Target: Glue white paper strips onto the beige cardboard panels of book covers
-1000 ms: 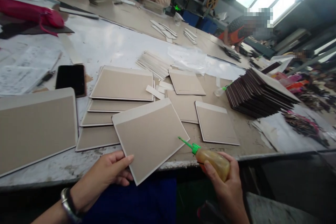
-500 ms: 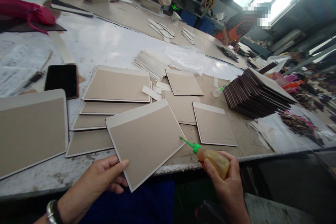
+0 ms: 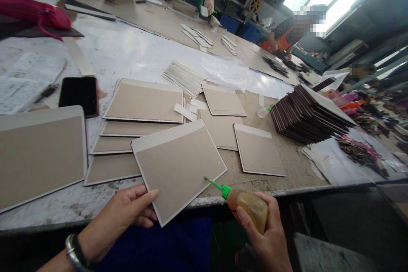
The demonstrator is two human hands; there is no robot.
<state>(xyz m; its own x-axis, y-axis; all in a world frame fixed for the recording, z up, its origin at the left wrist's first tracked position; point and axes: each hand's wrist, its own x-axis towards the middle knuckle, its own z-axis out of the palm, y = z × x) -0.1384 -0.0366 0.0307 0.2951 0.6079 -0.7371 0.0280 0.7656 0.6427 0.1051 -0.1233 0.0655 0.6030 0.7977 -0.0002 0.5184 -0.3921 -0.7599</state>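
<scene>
My left hand (image 3: 135,208) pinches the lower left edge of a beige panel (image 3: 180,165) with a pale band along its far edge and a thin white border. The panel juts over the table's front edge. My right hand (image 3: 266,231) is wrapped round a glue bottle (image 3: 250,208) of cloudy amber liquid. Its green nozzle (image 3: 215,184) points left, and the tip is at the panel's surface near the lower right edge. A small glossy spot shows near the panel's right corner. Similar panels (image 3: 143,102) lie overlapped behind my left hand, and another panel (image 3: 259,151) lies to the right.
A tall stack of dark-edged panels (image 3: 309,114) stands at the right, with a second small bottle (image 3: 263,111) beside it. White strips (image 3: 183,78) lie further back. A phone (image 3: 79,95) rests at the left. Two people work across the table (image 3: 153,21).
My right hand has moved left and slightly down, drawing the nozzle tip along the panel's lower right edge. A spot now shows where the tip was. Across the table, a person's hand has moved right.
</scene>
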